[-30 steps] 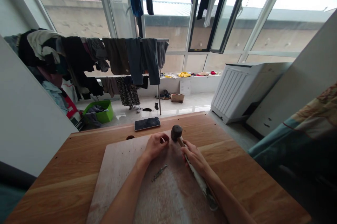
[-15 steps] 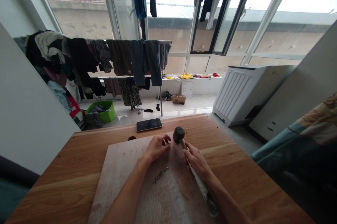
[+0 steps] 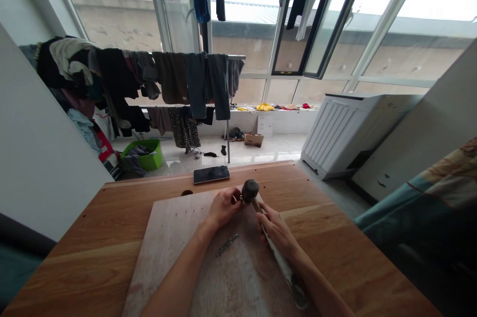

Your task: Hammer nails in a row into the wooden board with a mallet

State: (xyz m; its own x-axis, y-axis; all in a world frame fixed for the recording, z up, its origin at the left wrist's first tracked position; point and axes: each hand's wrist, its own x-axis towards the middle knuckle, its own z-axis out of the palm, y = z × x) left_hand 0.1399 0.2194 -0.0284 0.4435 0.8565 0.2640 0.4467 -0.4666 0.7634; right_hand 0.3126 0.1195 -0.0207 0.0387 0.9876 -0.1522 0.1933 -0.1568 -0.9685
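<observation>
My right hand point(image 3: 276, 230) grips the pale handle of a mallet whose dark round head point(image 3: 250, 190) sits just right of my left hand's fingertips. My left hand point(image 3: 222, 206) rests on a pale wooden board point(image 3: 175, 242), fingers pinched on something small that I cannot make out, right against the mallet head. A few loose nails point(image 3: 227, 244) lie on the board between my forearms. The board lies on a brown wooden table point(image 3: 97, 237).
A black phone point(image 3: 210, 174) lies face up at the table's far edge, beyond the board. A small dark hole point(image 3: 187, 192) shows in the table next to the board's corner. Behind the table are a clothes rack, a green basin point(image 3: 147, 154) and a white cabinet point(image 3: 343, 128).
The mallet head has come left and down until it meets my left fingertips. My left hand stayed in place on the board.
</observation>
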